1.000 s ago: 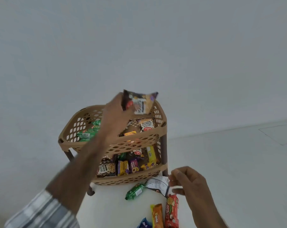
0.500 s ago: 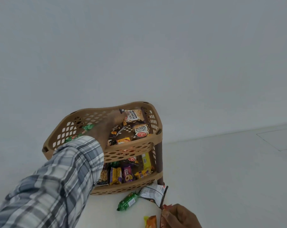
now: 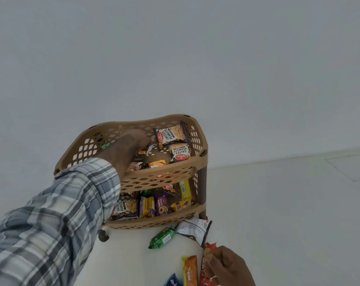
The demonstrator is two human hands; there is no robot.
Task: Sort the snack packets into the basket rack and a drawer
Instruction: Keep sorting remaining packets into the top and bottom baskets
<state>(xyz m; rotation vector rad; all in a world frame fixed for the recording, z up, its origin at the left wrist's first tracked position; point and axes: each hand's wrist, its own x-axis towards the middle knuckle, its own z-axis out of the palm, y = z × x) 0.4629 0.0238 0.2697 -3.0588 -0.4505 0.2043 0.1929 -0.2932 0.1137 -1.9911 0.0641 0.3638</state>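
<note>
While the left hand [image 3: 131, 145] hovers loose inside the rack [image 3: 164, 172], the right hand [image 3: 226, 265] pinches a red packet [image 3: 206, 271].

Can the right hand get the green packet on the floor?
Probably yes. The right hand is low by the loose packets, its fingers on a red packet, and the green packet lies just beyond with nothing on top of it. It would likely have to let go of the red one first.
</note>
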